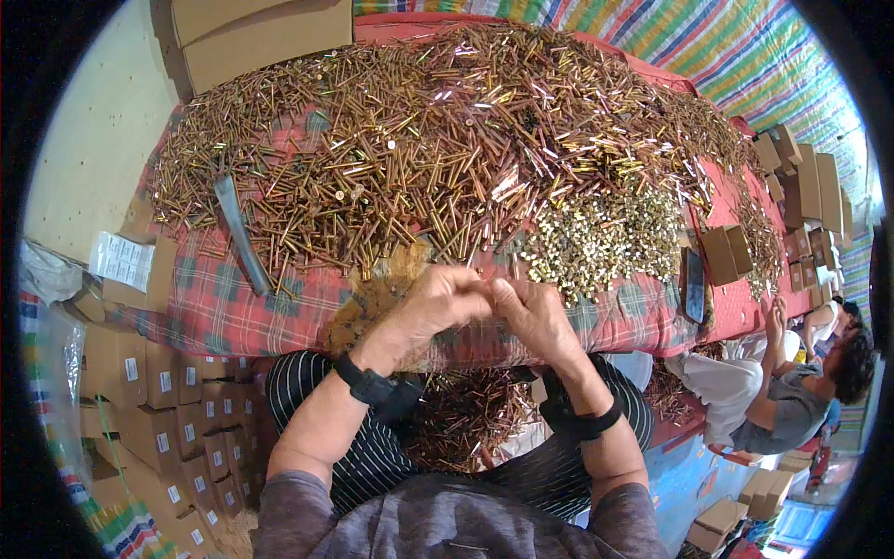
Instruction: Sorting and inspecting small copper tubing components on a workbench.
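Observation:
My left hand (436, 300) and my right hand (538, 319) meet over the near edge of the table, fingers curled and fingertips pressed together. Whatever is pinched between them is too small and covered to make out. Just beyond them spreads a wide heap of long, thin, brass- and copper-coloured metal rods (391, 158), perhaps bolts. Close to my right hand lies a pile of small shiny silver-gold metal pieces (605, 238), which look like nuts. A red plaid cloth (223, 312) covers the table under all this.
A curved grey strip (240, 238) lies left on the cloth. A dark phone-like slab (693, 284) and small open carton (726, 254) are at right. Labelled boxes (140, 373) stack lower left. More rods (475, 419) lie between my knees. Another person (792, 401) sits right.

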{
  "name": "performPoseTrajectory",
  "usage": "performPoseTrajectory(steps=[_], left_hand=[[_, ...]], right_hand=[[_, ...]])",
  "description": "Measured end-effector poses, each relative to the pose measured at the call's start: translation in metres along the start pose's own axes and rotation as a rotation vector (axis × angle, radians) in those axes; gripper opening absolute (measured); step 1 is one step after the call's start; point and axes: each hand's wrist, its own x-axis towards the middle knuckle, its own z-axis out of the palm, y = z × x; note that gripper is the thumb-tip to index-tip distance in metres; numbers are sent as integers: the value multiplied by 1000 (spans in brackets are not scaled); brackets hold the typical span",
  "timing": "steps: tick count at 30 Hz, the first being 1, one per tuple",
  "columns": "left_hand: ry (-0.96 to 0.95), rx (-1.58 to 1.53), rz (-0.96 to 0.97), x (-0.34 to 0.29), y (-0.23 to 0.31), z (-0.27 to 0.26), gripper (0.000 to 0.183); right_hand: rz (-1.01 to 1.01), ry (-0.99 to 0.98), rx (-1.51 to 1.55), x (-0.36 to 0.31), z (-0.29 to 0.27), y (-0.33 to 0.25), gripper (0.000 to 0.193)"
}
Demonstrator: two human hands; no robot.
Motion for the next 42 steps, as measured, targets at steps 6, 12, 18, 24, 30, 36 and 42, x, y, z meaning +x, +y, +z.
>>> performPoseTrajectory(steps=[6,12,18,24,30,36,42], left_hand=[[489,991,365,10,-3,-16,13],[592,1213,289,26,-14,-20,15],[483,608,29,17,-1,-18,21],[166,-53,12,6,1,-5,25],[44,-48,25,3,-5,8,32],[20,110,135,5,-13,1,35],[115,309,241,4,-12,2,33]], right_hand=[[100,189,-321,9,2,25,22],[32,149,-545,13,22,39,18],[-8,182,-360,10,19,35,28],[261,289,792,14,6,14,29],[286,364,978,12,4,26,26],[286,355,961,11,4,22,29],[313,384,1070,10,6,19,28]])
